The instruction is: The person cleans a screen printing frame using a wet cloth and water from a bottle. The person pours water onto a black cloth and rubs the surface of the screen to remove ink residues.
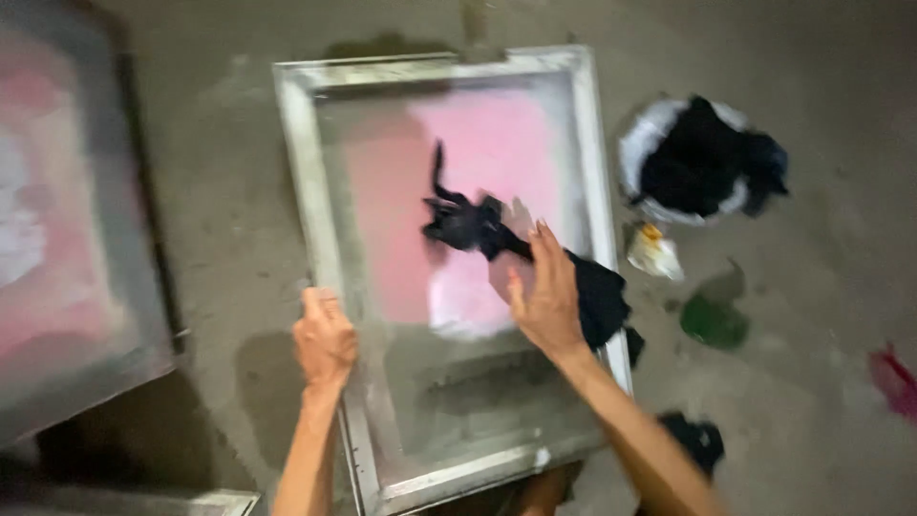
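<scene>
Screen frame braced while the mesh gets rubbed

Steadying comes from my left hand (325, 339), closed around the left rail of the metal screen frame (308, 172) lying flat on the rough concrete floor (229, 220). My right hand (546, 296) presses a crumpled black rag (478, 225) against the pink-stained mesh (497, 143), fingers spread flat over the cloth rather than gripping tight. Motion blurs the detail.
</scene>
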